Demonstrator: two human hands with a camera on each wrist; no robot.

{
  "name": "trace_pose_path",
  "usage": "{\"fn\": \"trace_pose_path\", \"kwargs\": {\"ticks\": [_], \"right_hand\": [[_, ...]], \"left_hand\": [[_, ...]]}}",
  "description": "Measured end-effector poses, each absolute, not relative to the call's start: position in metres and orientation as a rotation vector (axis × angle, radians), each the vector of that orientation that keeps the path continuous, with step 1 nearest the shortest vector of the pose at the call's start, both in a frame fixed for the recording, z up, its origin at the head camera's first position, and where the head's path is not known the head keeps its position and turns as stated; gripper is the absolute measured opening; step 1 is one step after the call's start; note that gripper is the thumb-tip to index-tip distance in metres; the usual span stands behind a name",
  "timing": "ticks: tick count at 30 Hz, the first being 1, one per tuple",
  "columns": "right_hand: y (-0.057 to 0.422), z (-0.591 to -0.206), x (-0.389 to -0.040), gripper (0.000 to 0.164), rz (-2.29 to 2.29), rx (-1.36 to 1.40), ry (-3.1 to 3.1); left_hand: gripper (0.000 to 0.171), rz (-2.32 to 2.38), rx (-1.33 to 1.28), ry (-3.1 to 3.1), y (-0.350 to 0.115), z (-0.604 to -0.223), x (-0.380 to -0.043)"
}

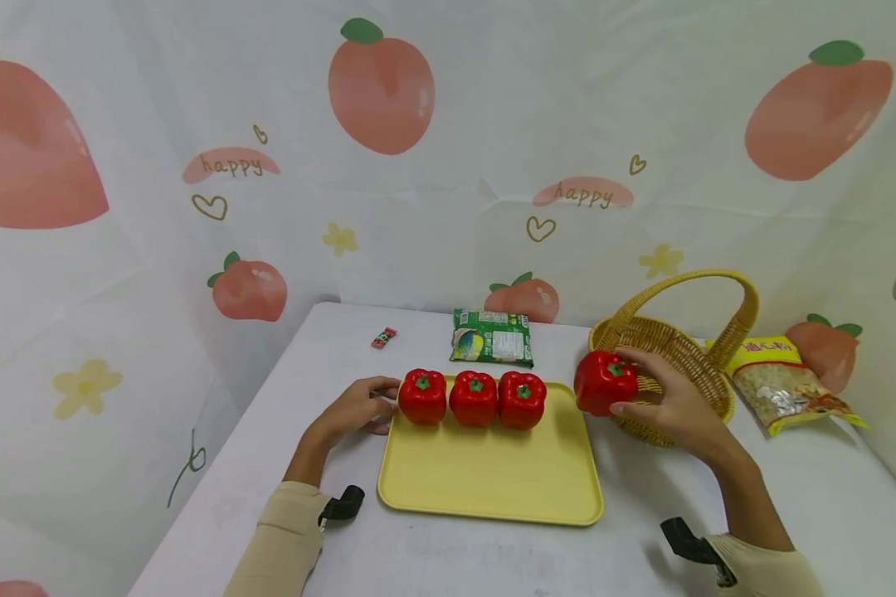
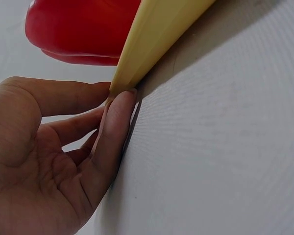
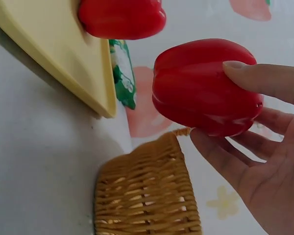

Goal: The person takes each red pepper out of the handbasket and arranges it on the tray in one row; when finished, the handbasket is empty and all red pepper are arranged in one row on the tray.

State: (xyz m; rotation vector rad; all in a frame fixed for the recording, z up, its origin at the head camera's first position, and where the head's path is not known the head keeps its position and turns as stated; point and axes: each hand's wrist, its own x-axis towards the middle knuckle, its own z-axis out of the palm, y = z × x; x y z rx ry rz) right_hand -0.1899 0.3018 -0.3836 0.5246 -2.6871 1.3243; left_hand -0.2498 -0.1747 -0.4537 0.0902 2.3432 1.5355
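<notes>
A red bell pepper [image 1: 605, 382] is held in my right hand [image 1: 670, 405], in the air between the tray and the wicker basket [image 1: 660, 327]. In the right wrist view the thumb presses one side of that pepper [image 3: 206, 88] and the fingers curl under the other. My left hand [image 1: 358, 406] pinches the upper left rim of the yellow tray [image 1: 493, 481]; the left wrist view shows thumb and fingers at the tray's edge [image 2: 137, 54]. Along the tray's far side stand three more red bell peppers, the left one [image 1: 422, 398] closest to my left hand.
Behind the tray lies a green packet [image 1: 491, 338], with a small red wrapped item [image 1: 383, 337] to its left. The basket's tall handle [image 1: 747, 307] arches up behind my right hand. A yellow bag of pasta [image 1: 787, 381] leans near the cloth backdrop at the right.
</notes>
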Motion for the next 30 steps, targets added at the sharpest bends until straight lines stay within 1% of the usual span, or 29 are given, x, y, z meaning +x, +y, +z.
{"fn": "trace_pose_path", "kwargs": {"ticks": [17, 30], "right_hand": [[0.277, -0.398, -0.195, 0.078, 1.269, 0.548, -2.748], [0.269, -0.416, -0.201, 0.076, 1.19, 0.569, -2.764]], "left_hand": [[0.054, 1.52, 0.095, 2.362, -0.177, -0.456, -0.25], [0.055, 1.523, 0.086, 2.355, -0.177, -0.458, -0.253]]}}
